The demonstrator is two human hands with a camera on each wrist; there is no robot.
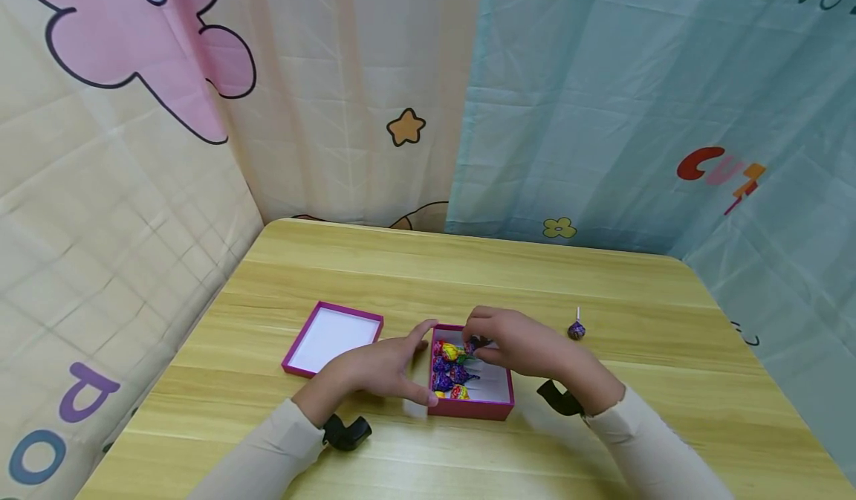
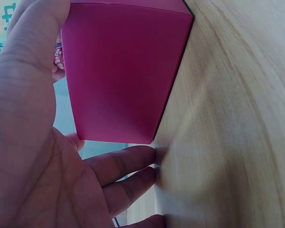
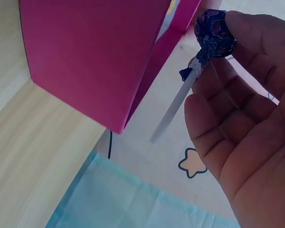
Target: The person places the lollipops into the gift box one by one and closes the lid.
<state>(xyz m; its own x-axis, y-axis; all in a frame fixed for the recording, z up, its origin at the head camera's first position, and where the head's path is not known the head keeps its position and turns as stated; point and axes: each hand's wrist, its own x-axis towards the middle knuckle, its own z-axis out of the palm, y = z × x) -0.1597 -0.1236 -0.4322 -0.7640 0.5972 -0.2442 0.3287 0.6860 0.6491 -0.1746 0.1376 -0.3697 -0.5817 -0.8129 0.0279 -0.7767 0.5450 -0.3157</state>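
Note:
A magenta box [image 1: 471, 409] with a white inside stands on the table, holding several wrapped lollipops [image 1: 443, 380] in purple, red and yellow. My left hand [image 1: 386, 366] holds the box by its left side, thumb at the near corner and index finger at the far corner. In the left wrist view its other fingers [image 2: 128, 190] stand apart from the box wall. Above the box, my right hand [image 1: 518, 340] pinches a dark purple lollipop [image 3: 216, 35] by its wrapped head. Its white stick points down and away from the palm in the right wrist view.
Left of the box lies its magenta-rimmed lid [image 1: 337, 335], white inside facing up. A single purple lollipop [image 1: 576, 329] lies on the table [image 1: 669, 381] to the right. Printed curtains [image 1: 348, 114] hang behind the table and at its sides.

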